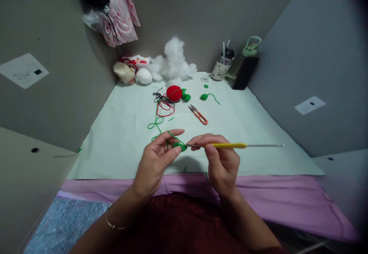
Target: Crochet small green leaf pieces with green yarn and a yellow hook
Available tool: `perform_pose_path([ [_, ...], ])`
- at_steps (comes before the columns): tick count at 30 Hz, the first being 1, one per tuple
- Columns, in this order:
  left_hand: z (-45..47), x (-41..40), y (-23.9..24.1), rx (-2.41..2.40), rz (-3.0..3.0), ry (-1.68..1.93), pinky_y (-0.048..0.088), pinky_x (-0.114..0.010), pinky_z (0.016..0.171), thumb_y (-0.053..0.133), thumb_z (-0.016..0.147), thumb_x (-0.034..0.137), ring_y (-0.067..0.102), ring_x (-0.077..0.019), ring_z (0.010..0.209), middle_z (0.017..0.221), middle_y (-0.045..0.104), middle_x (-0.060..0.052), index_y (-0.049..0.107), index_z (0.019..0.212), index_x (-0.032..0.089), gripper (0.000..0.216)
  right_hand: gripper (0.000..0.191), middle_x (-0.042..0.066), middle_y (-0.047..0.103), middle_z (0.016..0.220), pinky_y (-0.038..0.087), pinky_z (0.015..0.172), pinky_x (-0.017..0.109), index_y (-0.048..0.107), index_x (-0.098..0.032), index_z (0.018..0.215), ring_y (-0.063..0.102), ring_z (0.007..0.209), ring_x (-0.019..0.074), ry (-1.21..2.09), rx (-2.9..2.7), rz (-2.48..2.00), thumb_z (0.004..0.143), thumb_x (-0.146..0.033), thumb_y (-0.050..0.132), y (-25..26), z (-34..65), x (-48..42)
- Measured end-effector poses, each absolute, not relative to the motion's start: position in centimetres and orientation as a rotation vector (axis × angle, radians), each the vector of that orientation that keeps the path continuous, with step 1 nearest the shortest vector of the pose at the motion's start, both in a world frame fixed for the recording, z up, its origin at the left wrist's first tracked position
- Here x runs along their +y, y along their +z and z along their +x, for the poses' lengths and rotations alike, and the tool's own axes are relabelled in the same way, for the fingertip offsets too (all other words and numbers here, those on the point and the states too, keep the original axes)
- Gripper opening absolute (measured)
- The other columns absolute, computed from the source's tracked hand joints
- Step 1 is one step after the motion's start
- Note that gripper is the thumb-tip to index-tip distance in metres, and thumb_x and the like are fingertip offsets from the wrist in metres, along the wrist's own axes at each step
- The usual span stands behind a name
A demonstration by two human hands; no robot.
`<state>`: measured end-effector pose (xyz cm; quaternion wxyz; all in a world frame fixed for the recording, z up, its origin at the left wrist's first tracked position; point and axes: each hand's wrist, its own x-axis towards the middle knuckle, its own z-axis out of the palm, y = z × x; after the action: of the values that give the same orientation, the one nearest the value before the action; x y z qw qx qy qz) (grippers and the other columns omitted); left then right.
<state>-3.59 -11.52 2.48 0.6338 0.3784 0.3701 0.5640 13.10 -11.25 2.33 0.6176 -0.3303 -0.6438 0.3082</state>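
Observation:
My left hand (156, 156) pinches a small piece of green crochet (180, 146) between thumb and fingers, near the table's front edge. Green yarn (155, 123) runs over its raised index finger and trails in loops across the table. In my right hand (220, 158) is a crochet hook with a yellow handle (230, 145), held nearly level like a pen. The hook's left tip meets the green crochet; whether a loop sits on it is too small to tell. Its other metal end points right, away from the work.
Orange-handled thread snips (198, 115) lie beyond my hands. Behind them are a red crocheted ball (174, 93), tangled black and red yarn (166, 105) and a green crocheted piece (204, 97). White stuffing (175, 60), a cup of tools (222, 68) and a bottle (240, 64) stand along the back.

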Motion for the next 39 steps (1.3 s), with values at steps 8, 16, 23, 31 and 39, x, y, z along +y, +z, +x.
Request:
perform_pose_path([
  [8,-3.4,-11.3,3.0,0.673,0.636,1.176,0.043,-0.012,0.057,0.089,0.08,0.023,0.033,-0.0013,0.051,0.073,0.055,0.007,0.075,0.13,0.025,0.053,0.037,0.007,0.077,0.112,0.062,0.08,0.038,0.073,-0.03,0.127,0.073,0.1,0.0221,-0.068,-1.844,-0.798,0.095,-0.01,0.068,1.2,12.7,-11.9],
  [16,-3.7,-11.1,3.1,0.693,0.617,1.16,0.053,-0.018,0.075,0.086,0.08,0.02,0.042,-0.0008,0.055,0.09,0.065,0.003,0.078,0.123,0.024,0.043,0.018,0.004,0.075,0.09,0.057,0.064,0.032,0.077,-0.024,0.099,0.067,0.073,0.0157,0.815,-1.351,-0.741,0.103,-0.024,0.06,1.9,12.4,-10.4],
  [23,-3.1,-11.3,2.6,0.805,0.781,1.263,0.036,-0.017,0.053,0.089,0.079,0.027,0.046,-0.0081,0.066,0.085,0.064,0.0,0.078,0.124,0.024,0.046,0.03,0.007,0.078,0.105,0.063,0.077,0.037,0.077,-0.028,0.119,0.073,0.094,0.0206,0.324,-1.669,-0.829,0.098,-0.011,0.065,1.4,11.9,-11.5],
  [31,-3.7,-10.6,2.9,0.647,0.474,1.157,0.056,-0.025,0.085,0.088,0.078,0.019,0.029,-0.0021,0.048,0.058,0.042,0.011,0.083,0.11,0.018,0.032,0.021,0.003,0.074,0.089,0.056,0.067,0.033,0.078,-0.027,0.106,0.066,0.075,0.016,0.625,-1.378,-0.807,0.101,-0.017,0.06,1.7,12.4,-10.7],
  [39,-3.3,-11.2,2.6,0.744,0.76,1.189,0.05,-0.026,0.084,0.084,0.084,0.026,0.064,-0.0146,0.086,0.092,0.075,-0.004,0.082,0.115,0.022,0.032,0.013,0.004,0.077,0.093,0.058,0.07,0.032,0.08,-0.024,0.099,0.069,0.079,0.0162,0.854,-1.356,-0.833,0.099,-0.027,0.067,1.9,12.1,-10.4],
])
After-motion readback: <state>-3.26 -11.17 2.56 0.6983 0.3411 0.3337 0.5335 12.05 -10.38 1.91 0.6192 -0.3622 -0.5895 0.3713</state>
